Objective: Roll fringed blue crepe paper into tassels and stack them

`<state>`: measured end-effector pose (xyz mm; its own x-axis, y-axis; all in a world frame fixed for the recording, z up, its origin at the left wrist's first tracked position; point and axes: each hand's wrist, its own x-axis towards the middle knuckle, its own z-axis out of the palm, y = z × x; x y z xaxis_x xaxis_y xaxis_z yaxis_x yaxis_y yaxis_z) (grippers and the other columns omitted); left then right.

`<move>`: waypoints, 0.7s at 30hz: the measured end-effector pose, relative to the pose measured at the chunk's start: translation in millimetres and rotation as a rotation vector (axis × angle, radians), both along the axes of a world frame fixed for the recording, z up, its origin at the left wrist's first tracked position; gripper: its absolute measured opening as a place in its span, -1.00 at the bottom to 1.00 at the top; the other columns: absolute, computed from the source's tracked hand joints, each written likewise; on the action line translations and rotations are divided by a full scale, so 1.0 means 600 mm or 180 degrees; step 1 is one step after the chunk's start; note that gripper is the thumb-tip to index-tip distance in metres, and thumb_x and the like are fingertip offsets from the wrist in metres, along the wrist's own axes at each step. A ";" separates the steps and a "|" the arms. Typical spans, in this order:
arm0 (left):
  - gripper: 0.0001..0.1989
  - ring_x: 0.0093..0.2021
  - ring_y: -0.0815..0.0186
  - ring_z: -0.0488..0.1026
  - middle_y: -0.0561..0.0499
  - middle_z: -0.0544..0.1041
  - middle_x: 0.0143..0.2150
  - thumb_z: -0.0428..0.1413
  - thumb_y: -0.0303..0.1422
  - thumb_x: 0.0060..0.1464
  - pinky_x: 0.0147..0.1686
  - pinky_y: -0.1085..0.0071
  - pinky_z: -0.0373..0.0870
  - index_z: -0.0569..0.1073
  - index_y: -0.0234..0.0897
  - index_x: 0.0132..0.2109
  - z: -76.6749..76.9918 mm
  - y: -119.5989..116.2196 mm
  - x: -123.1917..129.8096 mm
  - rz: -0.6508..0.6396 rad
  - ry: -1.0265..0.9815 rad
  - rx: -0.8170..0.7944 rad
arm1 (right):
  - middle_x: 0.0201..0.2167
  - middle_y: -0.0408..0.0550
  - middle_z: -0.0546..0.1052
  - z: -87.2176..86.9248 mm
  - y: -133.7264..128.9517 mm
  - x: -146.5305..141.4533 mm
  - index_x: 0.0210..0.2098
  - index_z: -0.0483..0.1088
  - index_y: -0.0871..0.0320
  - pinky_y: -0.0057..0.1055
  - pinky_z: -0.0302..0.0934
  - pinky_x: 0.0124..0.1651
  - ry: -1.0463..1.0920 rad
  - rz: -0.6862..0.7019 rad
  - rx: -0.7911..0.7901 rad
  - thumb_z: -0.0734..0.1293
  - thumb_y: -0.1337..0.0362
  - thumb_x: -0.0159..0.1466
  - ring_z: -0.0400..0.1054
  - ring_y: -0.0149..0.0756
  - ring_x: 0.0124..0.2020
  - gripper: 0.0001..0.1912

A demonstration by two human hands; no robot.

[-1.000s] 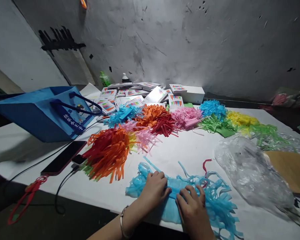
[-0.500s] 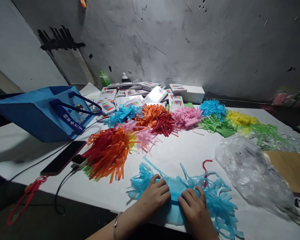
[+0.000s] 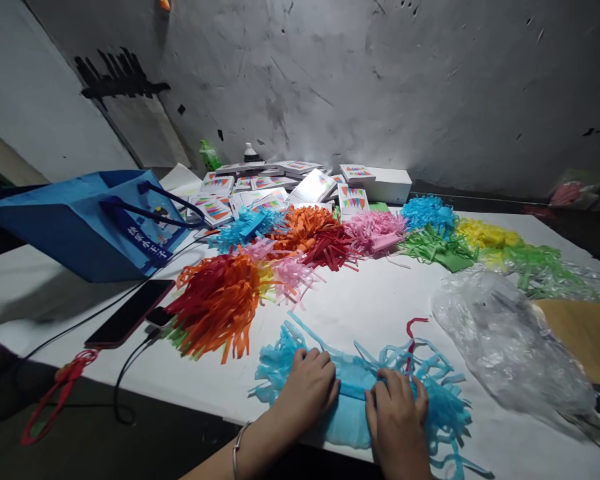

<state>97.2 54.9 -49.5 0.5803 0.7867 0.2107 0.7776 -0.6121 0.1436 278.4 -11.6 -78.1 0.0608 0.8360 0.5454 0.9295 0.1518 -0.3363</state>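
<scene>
A light blue tissue-paper tassel sheet point(image 3: 347, 423) lies near the table's front edge, with fringed strips spreading out at both ends and a narrow rolled band across its middle. My left hand point(image 3: 309, 385) curls its fingers over the left part of that band. On the right part, my right hand point(image 3: 397, 417) presses with bent fingers, close to the right fringe. Both thumbs are mostly hidden. A thin red paper strip point(image 3: 411, 337) lies beside the fringe, just beyond my right hand.
Orange and red fringed paper point(image 3: 220, 300) lies left, near a phone point(image 3: 130, 313) with cables. Several more coloured bundles stretch across the back, before a pile of picture-labelled packs point(image 3: 265, 183). A blue bag point(image 3: 75, 227) stands left; clear plastic wrapping point(image 3: 505, 347) lies right.
My right hand has shifted slightly up and to the right along the rolled band. My left hand keeps nearly the same place, and more of the band shows between them.
</scene>
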 end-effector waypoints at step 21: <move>-0.85 -0.19 0.29 0.36 0.10 0.53 -0.27 0.15 -0.40 0.30 0.18 0.12 0.02 0.46 -0.21 -0.31 -0.020 0.015 -0.015 -0.1195 -0.0486 0.0544 | -0.37 -0.18 0.53 0.011 0.018 -0.008 -0.35 0.40 0.07 -0.13 -0.13 0.25 0.0182 0.1065 0.0449 0.06 0.40 0.48 0.35 -0.27 -0.19 -0.62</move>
